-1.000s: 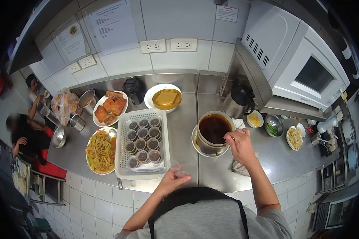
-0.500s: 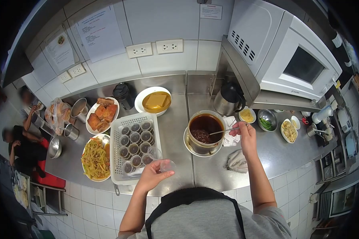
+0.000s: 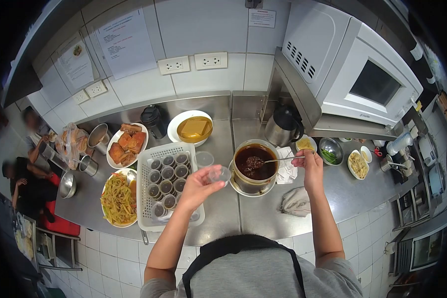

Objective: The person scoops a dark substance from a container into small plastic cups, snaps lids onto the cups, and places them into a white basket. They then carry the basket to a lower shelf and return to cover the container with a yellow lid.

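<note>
My left hand (image 3: 201, 185) holds a small clear plastic cup (image 3: 219, 175) between the basket and the pot. Another clear cup or lid (image 3: 204, 159) shows just beyond my fingers; whether I hold it too, I cannot tell. My right hand (image 3: 311, 169) is closed on the handle of a metal spoon (image 3: 286, 158), whose bowl is at the surface of dark sauce. That sauce fills a round pot (image 3: 256, 186) standing on a white plate (image 3: 237, 185). Left of the pot, a white basket (image 3: 145, 208) contains several small cups of dark sauce (image 3: 167, 173).
Plates of noodles (image 3: 119, 201) and fried pieces (image 3: 129, 144) lie left. Behind are a black tumbler (image 3: 154, 121), a yellow-filled bowl (image 3: 193, 128) and a metal jug (image 3: 282, 126). A cloth (image 3: 297, 202) lies right, below a microwave (image 3: 367, 69). Two people sit far left.
My left hand has moved up and right with the clear cup, away from the basket towards the pot. The spoon's bowl has risen to the sauce surface, carrying dark bits.
</note>
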Action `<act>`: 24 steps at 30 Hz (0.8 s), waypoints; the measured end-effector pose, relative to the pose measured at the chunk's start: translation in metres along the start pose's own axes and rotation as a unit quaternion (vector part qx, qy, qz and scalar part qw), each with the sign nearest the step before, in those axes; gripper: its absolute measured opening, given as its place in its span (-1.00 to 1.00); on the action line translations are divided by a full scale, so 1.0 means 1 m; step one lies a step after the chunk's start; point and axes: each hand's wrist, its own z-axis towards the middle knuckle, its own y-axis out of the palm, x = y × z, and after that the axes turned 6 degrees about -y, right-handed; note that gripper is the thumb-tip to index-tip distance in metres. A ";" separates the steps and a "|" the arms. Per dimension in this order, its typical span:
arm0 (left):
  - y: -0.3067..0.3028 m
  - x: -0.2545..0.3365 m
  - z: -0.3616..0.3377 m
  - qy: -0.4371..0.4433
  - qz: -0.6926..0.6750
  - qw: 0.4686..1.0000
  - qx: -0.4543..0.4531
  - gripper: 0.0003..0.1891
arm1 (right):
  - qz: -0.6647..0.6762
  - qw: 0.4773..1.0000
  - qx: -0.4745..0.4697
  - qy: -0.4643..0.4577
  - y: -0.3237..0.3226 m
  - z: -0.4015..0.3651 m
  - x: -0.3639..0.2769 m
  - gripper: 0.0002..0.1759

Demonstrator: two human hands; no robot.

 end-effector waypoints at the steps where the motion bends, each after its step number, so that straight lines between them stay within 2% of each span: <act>1: 0.003 -0.003 0.011 0.002 0.000 1.000 -0.002 -0.33 | 0.008 1.000 0.006 -0.003 -0.001 0.002 -0.003 -0.67; 3: 0.012 -0.004 0.031 0.109 0.086 0.989 0.043 -0.03 | 0.019 0.999 0.015 -0.022 -0.004 0.006 -0.010 -0.67; 4: 0.018 -0.001 0.036 0.111 0.086 0.989 0.041 -0.03 | 0.030 0.999 0.023 -0.039 -0.004 0.008 -0.015 -0.67; 6: 0.030 0.005 0.044 0.164 0.207 0.960 0.097 0.20 | 0.045 0.997 0.021 -0.062 -0.001 0.011 -0.026 -0.67; 8: 0.042 0.008 0.049 0.174 0.213 0.956 0.105 0.23 | 0.060 0.994 0.021 -0.085 0.004 0.009 -0.039 -0.67; 11: 0.052 0.002 0.056 0.199 0.211 0.949 0.119 0.25 | 0.011 0.992 -0.010 -0.127 0.022 -0.001 -0.060 -0.68; 13: 0.058 0.004 0.056 0.214 0.203 0.947 0.126 0.24 | -0.084 0.975 -0.058 -0.197 0.034 -0.012 -0.069 -0.66; 14: 0.060 0.005 0.055 0.211 0.190 0.950 0.129 0.24 | -0.119 0.963 -0.092 -0.222 0.035 -0.016 -0.072 -0.75; 15: 0.062 0.006 0.054 0.208 0.178 0.953 0.134 0.24 | -0.119 0.963 -0.093 -0.222 0.036 -0.018 -0.077 -0.75; 17: 0.062 0.000 0.057 0.215 0.152 0.956 0.129 0.23 | -0.256 0.851 -0.208 -0.407 0.038 -0.021 -0.089 -0.87; 18: 0.062 -0.002 0.058 0.223 0.128 0.959 0.123 0.22 | -0.262 0.832 -0.228 -0.432 0.039 -0.022 -0.093 -0.94; 19: 0.061 -0.003 0.058 0.224 0.127 0.958 0.124 0.22 | -0.262 0.832 -0.229 -0.433 0.039 -0.023 -0.095 -0.94; 21: 0.060 -0.005 0.058 0.246 0.114 0.955 0.121 0.20 | -0.269 0.792 -0.231 -0.498 0.037 -0.025 -0.098 -0.91; 24: 0.058 -0.007 0.059 0.263 0.109 0.951 0.121 0.17 | -0.270 0.781 -0.248 -0.506 0.038 -0.029 -0.101 -0.88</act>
